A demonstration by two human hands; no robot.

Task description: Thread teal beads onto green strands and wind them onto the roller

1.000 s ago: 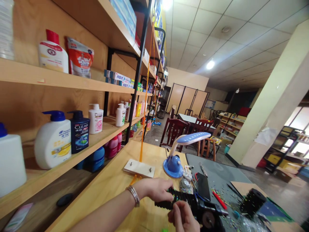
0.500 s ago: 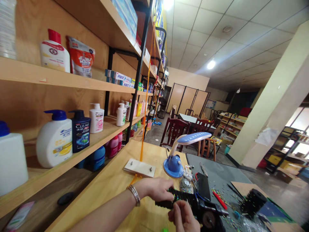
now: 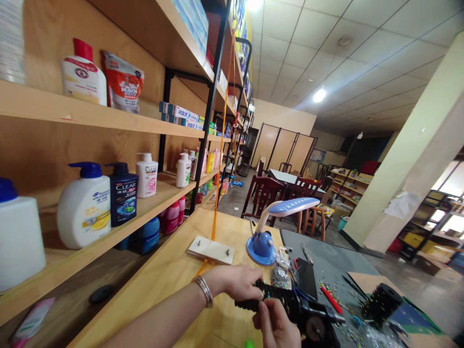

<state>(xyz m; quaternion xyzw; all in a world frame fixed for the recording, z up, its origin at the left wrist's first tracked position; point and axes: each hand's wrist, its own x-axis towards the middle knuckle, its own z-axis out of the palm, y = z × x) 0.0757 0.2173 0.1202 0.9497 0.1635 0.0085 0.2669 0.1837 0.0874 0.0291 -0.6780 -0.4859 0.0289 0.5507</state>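
Observation:
A black ribbed cylinder [image 3: 282, 293] lies crosswise in front of me, joined at its right end to a black mechanical holder [image 3: 316, 323] with a metal rod. My left hand [image 3: 244, 282], with bangles at the wrist, is closed over the cylinder's left part. Tiny coloured bits show on the cylinder by its fingertips. Just below, my right hand [image 3: 277, 323] pinches thumb and finger together against the cylinder's near side; whatever lies between those fingertips is too small to make out.
A blue desk lamp [image 3: 261, 247] stands behind the cylinder, left of a bag of small bits [image 3: 281, 275]. Right are a black phone-like slab [image 3: 306, 279], a red pen-like tool [image 3: 330, 299] and a studded black cylinder [image 3: 382, 302]. A bolted white plate [image 3: 210, 250] and bottle shelves [image 3: 87, 208] are left.
The view has shifted slightly. Both hands stay at the cylinder in nearly the same pose, and a small blue bit shows more clearly between them.

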